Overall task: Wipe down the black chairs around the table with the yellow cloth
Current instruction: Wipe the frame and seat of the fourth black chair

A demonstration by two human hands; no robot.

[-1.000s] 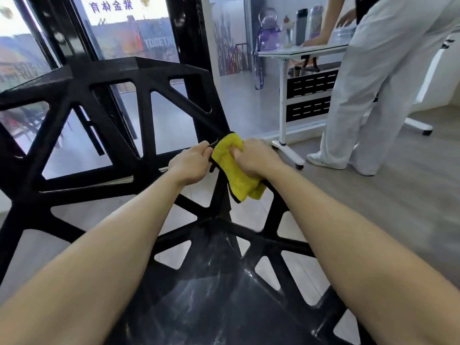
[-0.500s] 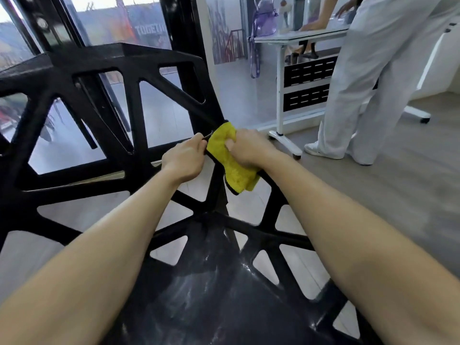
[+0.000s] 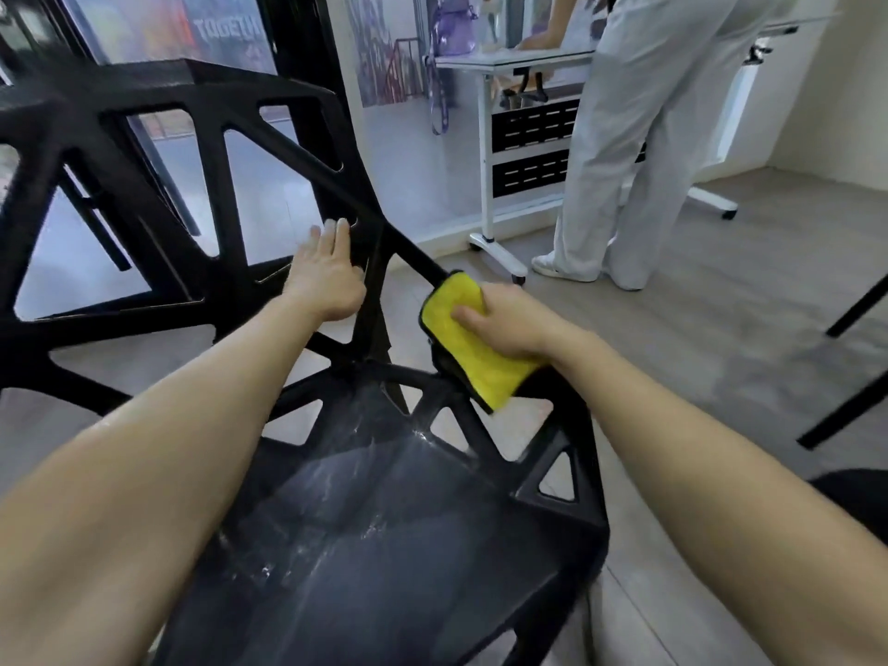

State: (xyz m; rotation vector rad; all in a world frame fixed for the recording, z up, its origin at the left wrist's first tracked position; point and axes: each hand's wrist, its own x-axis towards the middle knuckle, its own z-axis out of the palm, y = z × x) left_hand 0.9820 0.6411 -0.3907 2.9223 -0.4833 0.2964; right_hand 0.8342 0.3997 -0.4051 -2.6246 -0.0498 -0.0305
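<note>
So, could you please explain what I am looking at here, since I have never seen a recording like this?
There is no machine here: a person wears one wide-angle camera on the head, and it looks forward and down along both bare forearms. That is why the arms look so long and the edges bend.

In front is a black chair with a lattice back of triangular openings; its seat shows pale streaks. The right hand holds a yellow cloth against the chair's right edge, thumb on top. The left hand is flat, fingers straight, reaching to the chair back; it holds nothing.

Behind stands a second person in white trousers at a white table on wheels, which carries some bottles, too blurred to name. The floor is grey wood.
</note>
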